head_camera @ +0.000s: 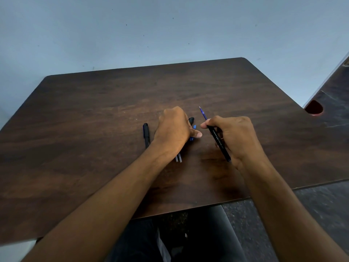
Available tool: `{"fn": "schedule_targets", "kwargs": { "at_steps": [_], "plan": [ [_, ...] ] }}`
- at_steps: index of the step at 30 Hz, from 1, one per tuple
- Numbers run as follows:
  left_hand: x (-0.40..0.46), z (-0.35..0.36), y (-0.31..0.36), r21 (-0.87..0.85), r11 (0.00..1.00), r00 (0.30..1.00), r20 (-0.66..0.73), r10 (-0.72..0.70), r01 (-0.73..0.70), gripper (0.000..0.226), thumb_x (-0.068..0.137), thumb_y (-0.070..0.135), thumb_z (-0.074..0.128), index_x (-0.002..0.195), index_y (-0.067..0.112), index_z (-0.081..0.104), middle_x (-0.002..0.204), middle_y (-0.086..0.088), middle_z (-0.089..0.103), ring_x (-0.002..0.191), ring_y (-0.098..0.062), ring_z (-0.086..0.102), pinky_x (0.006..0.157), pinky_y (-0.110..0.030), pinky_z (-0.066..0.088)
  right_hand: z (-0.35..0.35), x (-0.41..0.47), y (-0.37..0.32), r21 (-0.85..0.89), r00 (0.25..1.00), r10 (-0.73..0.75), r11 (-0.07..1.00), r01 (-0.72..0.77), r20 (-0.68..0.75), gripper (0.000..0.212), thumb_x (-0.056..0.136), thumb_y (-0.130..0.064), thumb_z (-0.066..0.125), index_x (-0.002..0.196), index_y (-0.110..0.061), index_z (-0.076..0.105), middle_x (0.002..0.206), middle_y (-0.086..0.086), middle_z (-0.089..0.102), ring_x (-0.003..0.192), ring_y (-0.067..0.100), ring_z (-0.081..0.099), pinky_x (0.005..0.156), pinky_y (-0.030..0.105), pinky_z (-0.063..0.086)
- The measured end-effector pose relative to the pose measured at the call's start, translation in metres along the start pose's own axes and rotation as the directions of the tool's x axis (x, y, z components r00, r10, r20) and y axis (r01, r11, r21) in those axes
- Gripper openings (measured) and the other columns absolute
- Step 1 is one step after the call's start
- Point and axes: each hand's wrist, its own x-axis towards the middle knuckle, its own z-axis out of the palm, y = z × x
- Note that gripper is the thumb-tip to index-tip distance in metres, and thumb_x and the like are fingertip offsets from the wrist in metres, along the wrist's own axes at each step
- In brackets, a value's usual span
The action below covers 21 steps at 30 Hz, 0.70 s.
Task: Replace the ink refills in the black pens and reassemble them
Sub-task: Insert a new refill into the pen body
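Surface (94,129): dark wood-grain top with rounded far corners, set against a pale blue wall (132,31).
Black pen, far left (146,136): lies alone on the surface, lengthwise toward the wall, just left of the left wrist and not touched by it.
Left hand (174,130): knuckles up over a small cluster of parts — fingers curled downward, thumb stretched out to the right; whether the grip holds anything underneath cannot be told.
Clear refills (179,157): two thin transparent tube ends showing side by side from below the left wrist, lying on the surface.
Black cap (191,120): a rounded black end showing just past the left hand's far right side; the rest is hidden.
Blue piece (193,131): a short blue part on the surface, partly hidden by the left thumb.
Black pen barrel (218,141): tilted, with white lettering along its side, its rear end near the heel of the right palm.
Blue refill (202,112): projects from the front of the barrel, with a fine metal tip pointing up and away toward the wall.
Right hand (234,137): grip closed around the barrel — thumb and forefinger pinch it near the front opening.
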Motion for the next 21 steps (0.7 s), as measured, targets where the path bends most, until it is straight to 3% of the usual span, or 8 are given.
{"fn": "schedule_targets", "kwargs": {
  "at_steps": [9, 12, 14, 18, 21],
  "plan": [
    [0.002, -0.003, 0.004, 0.082, 0.997, 0.999, 0.033, -0.013, 0.01, 0.04, 0.062, 0.061, 0.084, 0.082, 0.027, 0.076, 0.065, 0.006, 0.06, 0.057, -0.006, 0.049, 0.044, -0.025, 0.028, -0.004, 0.004, 0.004, -0.012, 1.0, 0.021, 1.0, -0.021, -0.002, 0.014, 0.073, -0.024, 0.074, 0.068, -0.014, 0.082, 0.062, 0.01, 0.049, 0.058, 0.015, 0.043, 0.06, 0.034, 0.038],
    [0.0, -0.009, 0.007, 0.076, 0.997, 0.998, 0.047, -0.033, 0.03, 0.041, 0.065, 0.062, 0.081, 0.084, 0.026, 0.076, 0.067, 0.005, 0.06, 0.064, -0.01, 0.055, 0.045, -0.026, 0.029, -0.004, 0.004, 0.005, -0.002, 1.0, 0.023, 1.0, -0.023, -0.002, 0.015, 0.074, -0.022, 0.074, 0.069, -0.012, 0.082, 0.066, 0.014, 0.047, 0.058, 0.018, 0.041, 0.059, 0.034, 0.037],
    [-0.004, -0.012, 0.005, 0.039, 0.999, 0.999, 0.041, -0.035, 0.033, 0.038, 0.068, 0.061, 0.08, 0.085, 0.027, 0.077, 0.069, 0.006, 0.063, 0.071, -0.01, 0.06, 0.046, -0.025, 0.031, -0.004, 0.004, 0.005, 0.0, 1.0, 0.028, 1.0, -0.028, -0.002, 0.015, 0.075, -0.022, 0.073, 0.07, -0.011, 0.082, 0.066, 0.013, 0.049, 0.061, 0.02, 0.042, 0.058, 0.035, 0.037],
    [-0.017, -0.018, -0.007, -0.209, 0.977, 0.997, -0.062, 0.034, -0.047, 0.025, 0.068, 0.044, 0.087, 0.075, 0.022, 0.077, 0.066, 0.008, 0.069, 0.056, 0.0, 0.055, 0.045, -0.015, 0.035, -0.004, 0.003, 0.004, 0.015, 0.999, 0.052, 0.999, -0.053, 0.007, 0.017, 0.074, -0.023, 0.075, 0.073, -0.007, 0.081, 0.069, 0.013, 0.052, 0.062, 0.02, 0.043, 0.059, 0.037, 0.036],
    [-0.033, -0.024, -0.019, -0.3, 0.947, 0.986, -0.149, 0.077, -0.119, 0.016, 0.072, 0.039, 0.087, 0.068, 0.028, 0.076, 0.054, 0.015, 0.065, 0.05, 0.002, 0.058, 0.04, -0.006, 0.033, -0.001, 0.003, 0.004, 0.023, 0.997, 0.065, 0.998, -0.065, 0.03, 0.024, 0.072, -0.025, 0.076, 0.078, -0.003, 0.08, 0.07, 0.013, 0.052, 0.063, 0.02, 0.044, 0.06, 0.038, 0.037]
  ]
}}
